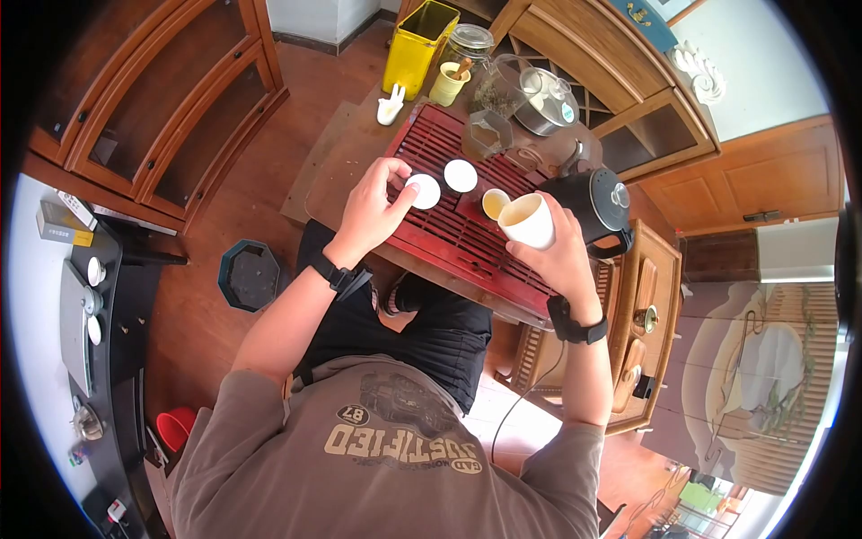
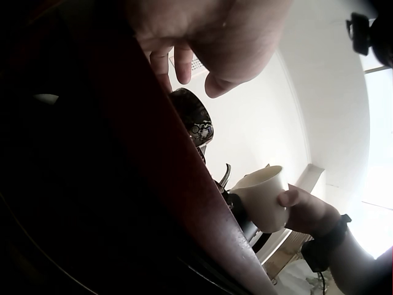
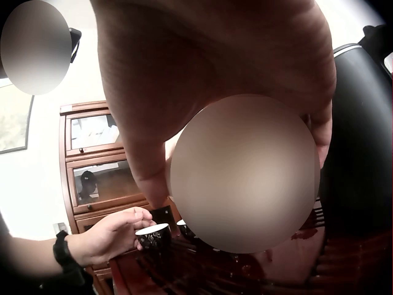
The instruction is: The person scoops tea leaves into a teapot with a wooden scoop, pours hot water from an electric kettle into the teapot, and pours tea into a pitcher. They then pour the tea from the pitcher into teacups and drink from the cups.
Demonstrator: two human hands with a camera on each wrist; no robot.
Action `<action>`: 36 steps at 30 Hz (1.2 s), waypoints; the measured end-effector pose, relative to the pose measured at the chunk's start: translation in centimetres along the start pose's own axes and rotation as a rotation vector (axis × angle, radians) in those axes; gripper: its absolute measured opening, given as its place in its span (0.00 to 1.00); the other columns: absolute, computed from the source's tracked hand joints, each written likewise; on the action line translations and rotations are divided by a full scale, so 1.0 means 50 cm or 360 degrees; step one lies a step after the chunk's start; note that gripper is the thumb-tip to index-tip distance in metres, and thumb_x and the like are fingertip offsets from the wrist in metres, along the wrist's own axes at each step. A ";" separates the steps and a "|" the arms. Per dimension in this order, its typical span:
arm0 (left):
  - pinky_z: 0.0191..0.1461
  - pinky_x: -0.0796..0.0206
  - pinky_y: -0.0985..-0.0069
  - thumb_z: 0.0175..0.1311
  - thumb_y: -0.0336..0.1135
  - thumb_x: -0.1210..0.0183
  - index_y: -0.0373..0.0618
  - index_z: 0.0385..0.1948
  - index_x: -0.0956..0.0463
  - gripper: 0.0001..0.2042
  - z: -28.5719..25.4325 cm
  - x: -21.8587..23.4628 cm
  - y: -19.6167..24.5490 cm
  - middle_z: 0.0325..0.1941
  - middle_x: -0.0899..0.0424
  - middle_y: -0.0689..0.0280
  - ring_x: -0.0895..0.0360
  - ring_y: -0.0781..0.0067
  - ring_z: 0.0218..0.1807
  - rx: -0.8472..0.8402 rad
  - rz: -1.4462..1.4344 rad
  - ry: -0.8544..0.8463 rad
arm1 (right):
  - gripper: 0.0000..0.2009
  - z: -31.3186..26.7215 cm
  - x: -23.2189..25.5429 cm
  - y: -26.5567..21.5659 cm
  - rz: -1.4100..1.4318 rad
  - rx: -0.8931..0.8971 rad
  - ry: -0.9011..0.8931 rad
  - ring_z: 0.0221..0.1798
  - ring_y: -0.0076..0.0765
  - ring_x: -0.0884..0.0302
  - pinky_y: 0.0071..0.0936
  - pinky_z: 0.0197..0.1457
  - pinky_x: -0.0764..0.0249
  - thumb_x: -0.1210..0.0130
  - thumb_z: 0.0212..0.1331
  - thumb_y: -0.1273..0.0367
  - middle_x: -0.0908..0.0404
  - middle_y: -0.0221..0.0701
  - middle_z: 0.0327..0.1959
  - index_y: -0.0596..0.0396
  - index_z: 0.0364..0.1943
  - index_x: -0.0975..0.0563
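My right hand (image 1: 558, 251) grips a tall white tea pitcher (image 1: 528, 222), tilted with its mouth toward a small cup (image 1: 495, 203) of yellowish tea. In the left wrist view the same white tea pitcher (image 2: 264, 200) leans beyond the tray edge. A round blur covers what the right hand holds in the right wrist view. My left hand (image 1: 373, 202) has its thumb and fingertips right at the rim of a small teacup (image 1: 424, 192), white inside. That teacup (image 3: 155, 236) is dark and patterned outside. Another white-lined cup (image 1: 460, 176) stands beside it.
Everything stands around a slatted red tea tray (image 1: 431, 235). A black kettle (image 1: 593, 211) is close to the right hand. Glass vessels (image 1: 488, 133), a lidded pot (image 1: 546, 101), a yellow bin (image 1: 418, 49) and a white rabbit figure (image 1: 391, 105) stand at the back.
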State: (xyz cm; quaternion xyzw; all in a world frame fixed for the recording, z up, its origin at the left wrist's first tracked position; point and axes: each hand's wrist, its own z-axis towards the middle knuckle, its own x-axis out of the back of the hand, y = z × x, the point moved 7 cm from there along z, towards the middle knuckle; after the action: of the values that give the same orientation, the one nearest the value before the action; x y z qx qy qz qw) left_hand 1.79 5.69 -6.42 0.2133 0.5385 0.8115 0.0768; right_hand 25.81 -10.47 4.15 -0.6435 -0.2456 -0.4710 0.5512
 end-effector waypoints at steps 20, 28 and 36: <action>0.45 0.33 0.75 0.70 0.32 0.36 0.44 0.49 0.24 0.11 0.000 -0.002 -0.001 0.39 0.18 0.68 0.21 0.75 0.41 0.0026 -0.0023 -0.0013 | 0.43 -0.001 0.038 -0.031 -0.0046 0.0081 0.0054 0.58 0.56 0.26 0.46 0.64 0.28 0.24 0.43 0.60 0.22 0.43 0.51 0.48 0.70 0.27; 0.45 0.33 0.76 0.70 0.32 0.35 0.44 0.49 0.24 0.11 -0.001 -0.001 0.002 0.40 0.18 0.67 0.20 0.75 0.41 0.0052 -0.0021 -0.0020 | 0.42 0.001 -0.001 -0.022 -0.0213 0.0113 -0.0034 0.59 0.56 0.26 0.46 0.67 0.29 0.25 0.43 0.60 0.21 0.43 0.52 0.48 0.69 0.27; 0.46 0.32 0.75 0.70 0.32 0.36 0.43 0.49 0.24 0.11 -0.001 -0.002 0.002 0.42 0.18 0.67 0.20 0.75 0.42 0.0034 -0.0029 -0.0016 | 0.42 0.003 -0.001 -0.024 -0.0267 0.0139 -0.0014 0.57 0.56 0.26 0.45 0.65 0.28 0.25 0.42 0.59 0.21 0.44 0.51 0.47 0.69 0.27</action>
State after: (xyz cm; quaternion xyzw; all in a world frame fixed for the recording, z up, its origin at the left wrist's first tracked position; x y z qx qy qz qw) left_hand 1.85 5.58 -6.38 0.2133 0.5488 0.8039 0.0845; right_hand 24.82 -9.98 4.69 -0.5981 -0.3214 -0.5015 0.5361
